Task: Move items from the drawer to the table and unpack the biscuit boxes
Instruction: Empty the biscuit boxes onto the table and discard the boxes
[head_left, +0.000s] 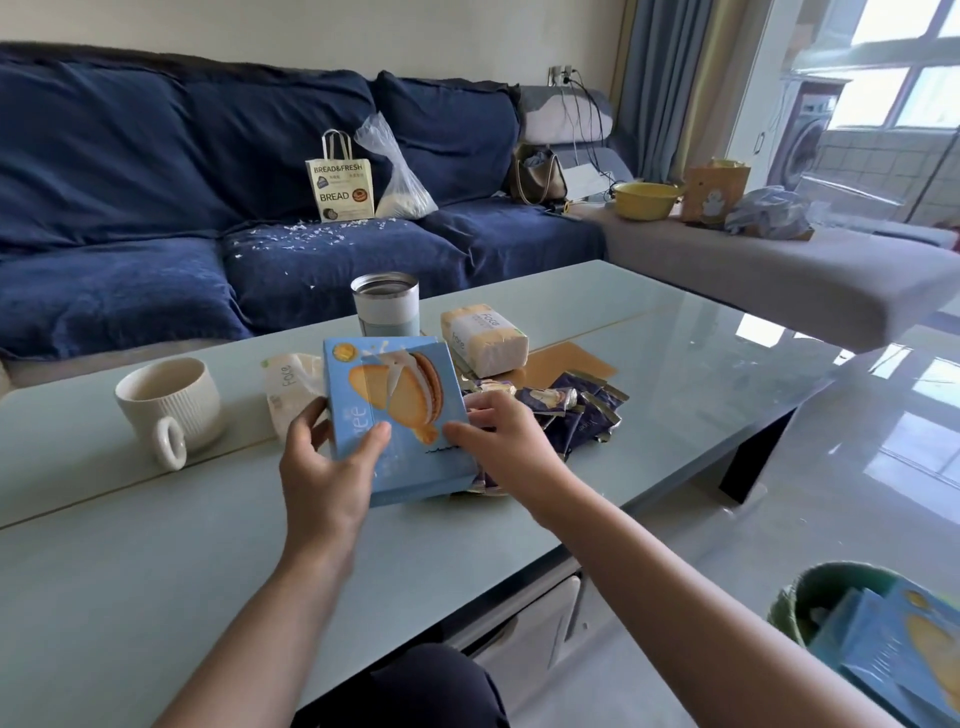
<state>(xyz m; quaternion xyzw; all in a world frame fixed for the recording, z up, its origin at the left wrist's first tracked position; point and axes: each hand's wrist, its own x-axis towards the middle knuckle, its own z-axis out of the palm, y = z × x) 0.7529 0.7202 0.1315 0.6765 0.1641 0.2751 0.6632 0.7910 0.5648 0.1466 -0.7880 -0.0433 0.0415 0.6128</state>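
A light blue biscuit box (400, 410) with a sandwich-biscuit picture is held tilted above the pale green glass table (156, 561). My left hand (324, 467) grips its lower left corner, thumb across the front. My right hand (498, 441) holds its right edge, thumb on the front and fingers behind. To the right of the box lies a pile of dark blue biscuit sachets (576, 410). A white drawer front (540, 618) shows under the table's near edge.
On the table stand a white ribbed mug (169, 402), a steel tumbler (385, 304), two tissue packs (483, 338) (291, 384) and a flat brown cardboard (566, 361). A green bin (831, 592) at lower right holds flattened blue boxes (893, 654). A blue sofa (156, 208) is behind.
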